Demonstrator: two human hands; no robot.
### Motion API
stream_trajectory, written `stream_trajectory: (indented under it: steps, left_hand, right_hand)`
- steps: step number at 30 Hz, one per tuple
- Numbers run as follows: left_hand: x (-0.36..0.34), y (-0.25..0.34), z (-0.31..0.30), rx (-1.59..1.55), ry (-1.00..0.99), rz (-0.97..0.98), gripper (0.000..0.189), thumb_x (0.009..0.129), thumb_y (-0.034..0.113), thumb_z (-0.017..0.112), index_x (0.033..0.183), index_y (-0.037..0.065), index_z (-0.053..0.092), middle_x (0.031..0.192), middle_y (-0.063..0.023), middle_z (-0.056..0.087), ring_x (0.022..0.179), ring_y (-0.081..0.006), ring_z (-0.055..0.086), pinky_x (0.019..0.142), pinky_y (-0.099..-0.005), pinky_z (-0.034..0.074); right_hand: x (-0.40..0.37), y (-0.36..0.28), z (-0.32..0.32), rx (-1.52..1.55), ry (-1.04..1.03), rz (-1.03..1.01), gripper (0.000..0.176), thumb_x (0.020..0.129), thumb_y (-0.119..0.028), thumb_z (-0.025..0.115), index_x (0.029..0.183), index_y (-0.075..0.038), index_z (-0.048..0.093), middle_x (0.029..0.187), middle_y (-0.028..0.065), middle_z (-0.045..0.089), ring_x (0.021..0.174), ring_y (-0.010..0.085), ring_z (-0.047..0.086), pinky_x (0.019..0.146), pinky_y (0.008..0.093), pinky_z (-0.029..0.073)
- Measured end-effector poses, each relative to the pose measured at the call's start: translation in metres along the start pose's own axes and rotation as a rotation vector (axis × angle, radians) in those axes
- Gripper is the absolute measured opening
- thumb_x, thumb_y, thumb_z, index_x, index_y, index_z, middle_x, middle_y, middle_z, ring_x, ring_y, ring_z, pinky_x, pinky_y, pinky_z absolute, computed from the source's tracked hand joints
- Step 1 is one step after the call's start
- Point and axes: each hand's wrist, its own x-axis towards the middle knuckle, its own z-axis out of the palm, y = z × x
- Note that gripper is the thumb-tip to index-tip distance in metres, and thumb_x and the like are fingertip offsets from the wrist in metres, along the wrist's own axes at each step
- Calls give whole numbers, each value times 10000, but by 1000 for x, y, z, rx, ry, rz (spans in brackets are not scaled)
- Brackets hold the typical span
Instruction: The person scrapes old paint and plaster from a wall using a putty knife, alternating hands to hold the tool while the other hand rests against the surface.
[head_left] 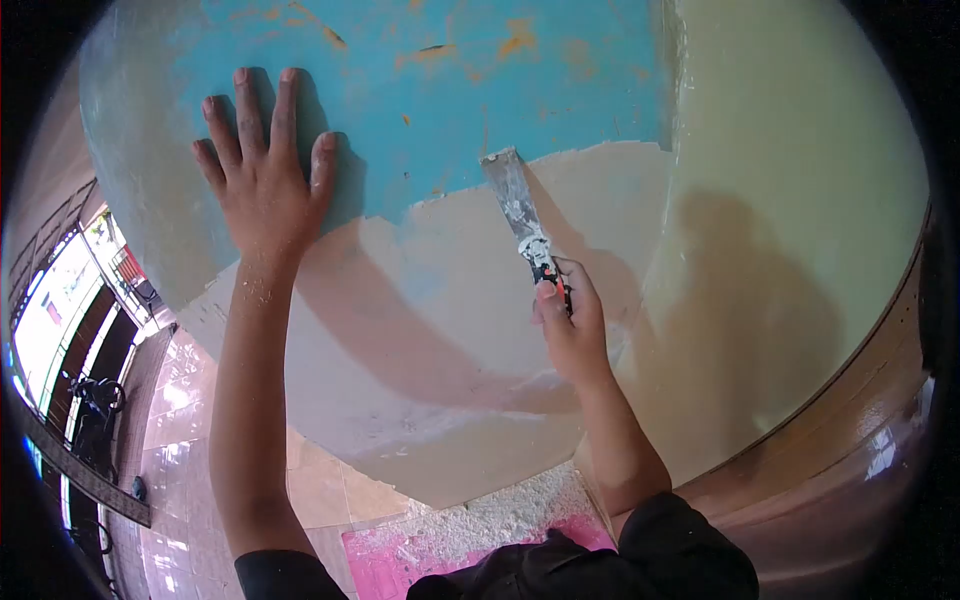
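Observation:
My right hand (572,312) is closed round the handle of a scraper (516,205), whose metal blade is smeared with whitish material. The blade's tip touches or nearly touches the wall at the boundary between the blue paint (420,100) and the bare pale patch (450,290) below. Ragged paint edges run along that boundary. With fingers spread, my left hand (265,170) lies flat on the blue-painted wall, left of the scraper. Orange marks and small scars show in the blue. My left arm crosses the pale patch.
A pink sheet (380,560) covered with pale flakes (500,520) lies on the floor below the wall. A pale green wall (800,130) meets the worked wall at a corner on the right. At far left are a tiled floor (180,450), a bright opening and a motorcycle (95,410).

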Motion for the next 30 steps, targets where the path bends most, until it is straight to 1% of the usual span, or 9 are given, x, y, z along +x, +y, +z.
stream_trajectory:
  steps: [2, 4, 6, 13, 18, 25, 28, 29, 30]
  left_hand:
    - [1, 8, 1, -3, -7, 16, 649, 1018, 575, 419, 1604, 331, 287, 1692, -84, 190, 1551, -414, 115, 1213, -652, 80]
    - [1, 16, 2, -8, -17, 36, 648, 1020, 571, 417, 1606, 328, 283, 1693, -88, 185, 1550, -421, 110, 1210, -656, 77]
    - [2, 23, 3, 2, -33, 36, 653, 1017, 566, 423, 1608, 326, 280, 1696, -95, 167, 1551, -431, 90, 1202, -672, 67]
    - [17, 49, 10, 37, -62, 54, 672, 1002, 579, 447, 1605, 330, 286, 1698, -99, 155, 1550, -444, 71, 1179, -714, 49]
    - [39, 87, 17, 7, -78, 92, 660, 1000, 575, 454, 1598, 345, 296, 1701, -63, 158, 1546, -449, 90, 1175, -721, 60]
    - [54, 119, 21, 7, -85, 137, 611, 1028, 543, 416, 1598, 361, 291, 1697, -35, 180, 1556, -402, 102, 1203, -687, 60]
    - [57, 126, 22, -8, -72, 140, 605, 1027, 533, 420, 1595, 366, 295, 1695, -25, 191, 1560, -381, 101, 1212, -673, 53]
    - [58, 126, 23, -7, -75, 145, 605, 1027, 533, 420, 1595, 366, 295, 1695, -25, 191, 1560, -381, 101, 1212, -673, 53]
    - [59, 126, 24, -18, -60, 160, 600, 1022, 507, 448, 1588, 362, 314, 1685, -40, 217, 1550, -403, 126, 1200, -686, 87]
  right_hand:
    - [3, -3, -6, 91, 0, 32, 354, 1050, -301, 568, 1234, 0, 545, 792, 5, 563, 693, 86, 544, 655, 269, 481]
    - [-6, 11, -12, 113, -2, 9, 326, 1053, -270, 556, 1237, -2, 548, 805, 2, 561, 693, 79, 537, 659, 264, 481]
    - [-16, 24, -15, 97, 26, 69, 318, 1046, -263, 566, 1230, -6, 546, 805, 1, 561, 691, 76, 526, 651, 261, 476]
    - [-6, 35, -22, -6, 2, 10, 353, 1045, -301, 555, 1225, 1, 518, 739, 21, 595, 641, 91, 565, 607, 282, 476]
    - [-5, 27, -25, -22, 1, 11, 375, 1040, -327, 563, 1232, -9, 514, 722, 39, 608, 626, 106, 569, 598, 293, 475]
    - [-3, 24, -28, -40, -51, 47, 390, 1027, -351, 589, 1218, -19, 518, 665, 16, 559, 587, 102, 517, 562, 293, 427]
    - [-1, 22, -28, -21, -69, 54, 407, 1025, -364, 594, 1224, -18, 516, 706, 33, 581, 607, 102, 524, 578, 289, 436]
    - [4, 21, -25, 4, -22, -9, 412, 1031, -368, 589, 1230, -15, 516, 757, 35, 586, 646, 98, 534, 607, 277, 448]
    - [14, 18, -27, 8, -21, -5, 412, 1031, -368, 589, 1230, -15, 516, 757, 35, 586, 646, 98, 534, 607, 277, 448]
